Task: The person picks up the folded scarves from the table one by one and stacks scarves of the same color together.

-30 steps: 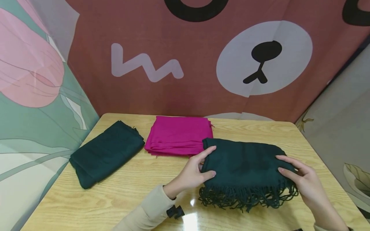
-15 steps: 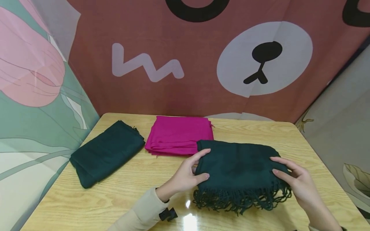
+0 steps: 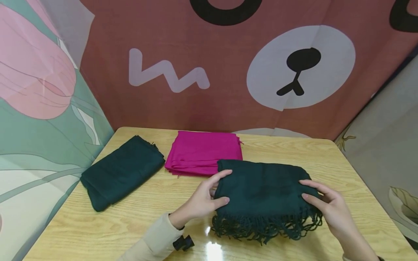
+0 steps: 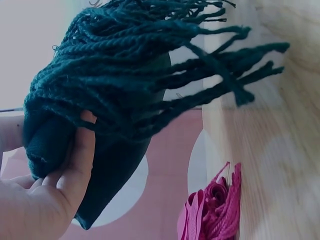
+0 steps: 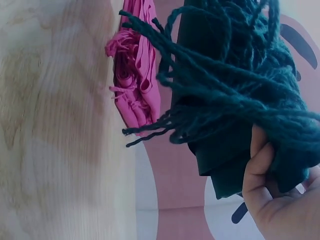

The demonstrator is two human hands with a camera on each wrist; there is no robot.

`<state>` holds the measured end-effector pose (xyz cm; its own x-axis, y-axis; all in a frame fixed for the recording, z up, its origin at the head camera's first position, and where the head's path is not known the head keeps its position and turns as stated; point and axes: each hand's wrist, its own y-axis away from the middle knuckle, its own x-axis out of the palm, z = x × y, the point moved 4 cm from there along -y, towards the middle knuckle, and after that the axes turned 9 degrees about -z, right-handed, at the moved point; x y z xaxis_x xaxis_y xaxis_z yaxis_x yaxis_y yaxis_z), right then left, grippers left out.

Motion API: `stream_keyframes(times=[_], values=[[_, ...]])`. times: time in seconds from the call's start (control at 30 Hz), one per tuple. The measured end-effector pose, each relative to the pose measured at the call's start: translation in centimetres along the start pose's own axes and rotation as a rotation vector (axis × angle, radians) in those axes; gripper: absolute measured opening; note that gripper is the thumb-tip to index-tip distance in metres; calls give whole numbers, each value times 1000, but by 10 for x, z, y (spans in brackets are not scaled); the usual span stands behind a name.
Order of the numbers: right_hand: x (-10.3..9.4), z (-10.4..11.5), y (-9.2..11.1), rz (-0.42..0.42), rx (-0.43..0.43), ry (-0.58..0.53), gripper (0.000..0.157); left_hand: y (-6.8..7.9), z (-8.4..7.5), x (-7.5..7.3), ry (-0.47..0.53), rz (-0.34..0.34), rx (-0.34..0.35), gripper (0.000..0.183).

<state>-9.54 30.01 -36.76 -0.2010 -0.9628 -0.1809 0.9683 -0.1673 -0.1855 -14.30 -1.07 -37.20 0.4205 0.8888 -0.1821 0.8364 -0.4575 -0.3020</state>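
Observation:
Between both hands hangs a folded dark green scarf (image 3: 261,188), its twisted fringe dangling along the near edge. My left hand (image 3: 204,197) grips its left end, thumb on top and other fingers underneath. At the right end my right hand (image 3: 326,204) pinches it the same way. Both wrist views show the scarf (image 4: 115,75) held up off the wooden surface, with fingers curled under the folded layers. Behind it in the head view lies a folded magenta scarf (image 3: 205,150), its near right corner covered by the held one.
A second folded dark green scarf (image 3: 122,172) lies slantwise on the left of the wooden table (image 3: 137,224). A printed bear curtain (image 3: 169,108) stands along the table's back edge. Patterned cloths (image 3: 388,145) flank both sides.
Both hands have carried the dark green scarf a little to the left, so it overlaps more of the magenta scarf. The other two scarves stay put.

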Motion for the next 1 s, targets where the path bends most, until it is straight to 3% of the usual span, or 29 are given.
stream_keyframes(times=[0.3, 0.77, 1.0], values=[[10, 2, 2, -17, 14, 4, 36, 5, 3, -10, 109, 33, 34, 63], [31, 2, 4, 2, 0, -15, 33, 17, 8, -28, -46, -14, 12, 62], [36, 1, 4, 6, -1, 13, 32, 19, 13, -32, -2, 15, 15, 61]])
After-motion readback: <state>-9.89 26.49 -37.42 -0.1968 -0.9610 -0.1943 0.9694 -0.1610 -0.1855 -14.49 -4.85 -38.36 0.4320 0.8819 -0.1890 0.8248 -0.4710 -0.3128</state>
